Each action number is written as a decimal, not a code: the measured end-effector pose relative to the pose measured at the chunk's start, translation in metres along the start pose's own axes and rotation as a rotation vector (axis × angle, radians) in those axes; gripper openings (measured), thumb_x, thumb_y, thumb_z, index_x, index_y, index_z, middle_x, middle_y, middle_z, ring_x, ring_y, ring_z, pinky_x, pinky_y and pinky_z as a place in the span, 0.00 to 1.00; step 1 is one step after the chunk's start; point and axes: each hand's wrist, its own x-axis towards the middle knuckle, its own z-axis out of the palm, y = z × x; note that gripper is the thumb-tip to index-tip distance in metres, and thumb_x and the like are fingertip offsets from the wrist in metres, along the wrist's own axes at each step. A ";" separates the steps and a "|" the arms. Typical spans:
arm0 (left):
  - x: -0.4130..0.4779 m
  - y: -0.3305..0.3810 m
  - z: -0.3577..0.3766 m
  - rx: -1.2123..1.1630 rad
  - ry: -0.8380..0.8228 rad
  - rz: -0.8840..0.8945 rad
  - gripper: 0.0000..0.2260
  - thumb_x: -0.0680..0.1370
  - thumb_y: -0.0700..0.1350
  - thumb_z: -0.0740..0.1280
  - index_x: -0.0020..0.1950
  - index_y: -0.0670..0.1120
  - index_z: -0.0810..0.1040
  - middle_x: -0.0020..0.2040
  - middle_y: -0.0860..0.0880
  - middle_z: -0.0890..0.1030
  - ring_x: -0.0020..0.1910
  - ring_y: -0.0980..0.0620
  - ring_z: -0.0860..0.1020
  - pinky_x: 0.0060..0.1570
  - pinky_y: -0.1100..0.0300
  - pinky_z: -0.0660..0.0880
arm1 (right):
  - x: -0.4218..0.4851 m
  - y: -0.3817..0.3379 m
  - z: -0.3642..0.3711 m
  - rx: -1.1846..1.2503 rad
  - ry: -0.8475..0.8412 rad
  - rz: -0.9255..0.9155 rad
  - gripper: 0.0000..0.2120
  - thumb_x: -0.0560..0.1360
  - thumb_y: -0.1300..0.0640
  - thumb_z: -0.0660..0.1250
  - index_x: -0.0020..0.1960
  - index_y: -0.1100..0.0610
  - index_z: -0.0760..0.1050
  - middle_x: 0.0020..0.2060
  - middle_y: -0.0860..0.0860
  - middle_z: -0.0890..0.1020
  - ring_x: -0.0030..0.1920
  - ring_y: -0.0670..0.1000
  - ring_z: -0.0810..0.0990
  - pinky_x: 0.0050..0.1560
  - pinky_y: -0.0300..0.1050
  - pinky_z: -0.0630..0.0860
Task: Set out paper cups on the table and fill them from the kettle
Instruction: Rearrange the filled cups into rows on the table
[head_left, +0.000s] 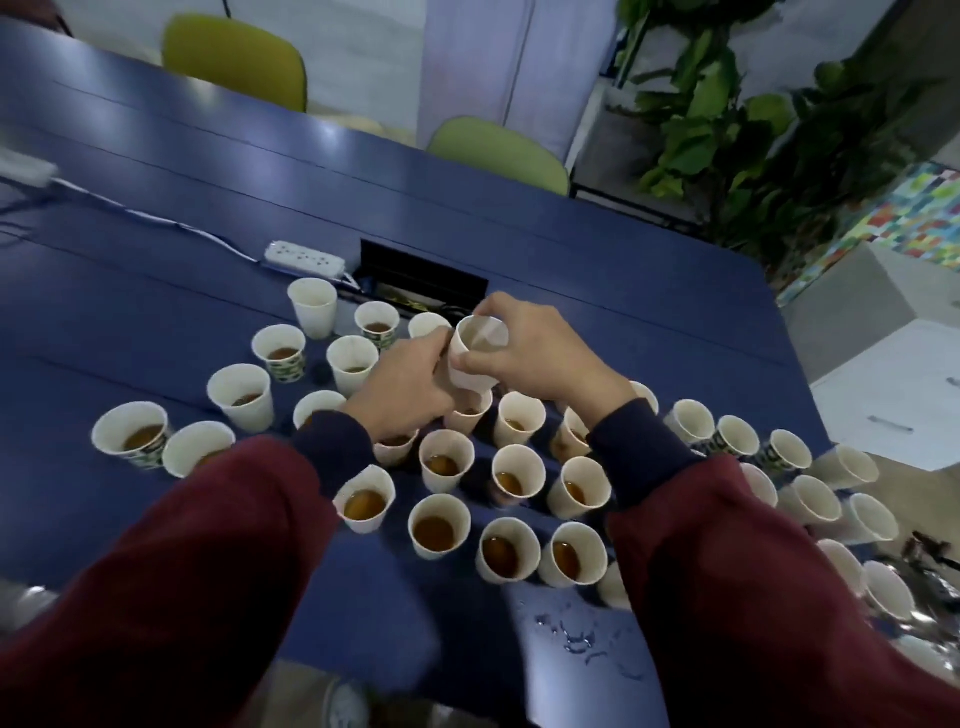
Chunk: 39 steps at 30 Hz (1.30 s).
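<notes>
Several white paper cups stand on the blue table (156, 291), most holding brown liquid, such as one cup (439, 526) near the front. Above the middle of the group both hands meet on a white paper cup (477, 349), tilted with its mouth toward me. My right hand (540, 345) wraps its far and right side. My left hand (402, 382) grips it from the left and below; I cannot tell if it holds one cup or a stack. A shiny metal object (930, 587), perhaps the kettle, shows partly at the right edge.
A white power strip (304, 257) with its cable lies behind the cups, beside a dark cable hatch (423, 275). Spilled drops (576, 636) wet the table's front edge. Two green chairs (234, 57) stand beyond the table, plants at the back right.
</notes>
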 end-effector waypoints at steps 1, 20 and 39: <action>-0.003 -0.005 -0.009 0.011 0.004 0.003 0.20 0.67 0.58 0.76 0.53 0.54 0.74 0.45 0.54 0.82 0.45 0.52 0.80 0.44 0.50 0.78 | 0.005 -0.008 0.005 -0.005 -0.004 -0.022 0.26 0.72 0.41 0.74 0.65 0.50 0.72 0.55 0.50 0.79 0.56 0.54 0.77 0.51 0.49 0.75; -0.063 -0.122 -0.142 0.057 0.323 -0.189 0.21 0.65 0.55 0.80 0.54 0.57 0.76 0.46 0.57 0.82 0.44 0.56 0.80 0.45 0.54 0.77 | 0.099 -0.137 0.114 0.109 -0.020 -0.377 0.26 0.70 0.46 0.75 0.64 0.50 0.73 0.55 0.53 0.77 0.54 0.53 0.76 0.51 0.45 0.70; -0.104 -0.314 -0.235 0.039 -0.177 -0.505 0.08 0.76 0.52 0.73 0.52 0.51 0.87 0.49 0.57 0.85 0.50 0.59 0.80 0.44 0.72 0.69 | 0.193 -0.221 0.272 -0.119 -0.288 -0.205 0.29 0.73 0.49 0.75 0.69 0.51 0.68 0.62 0.55 0.71 0.56 0.59 0.77 0.54 0.47 0.70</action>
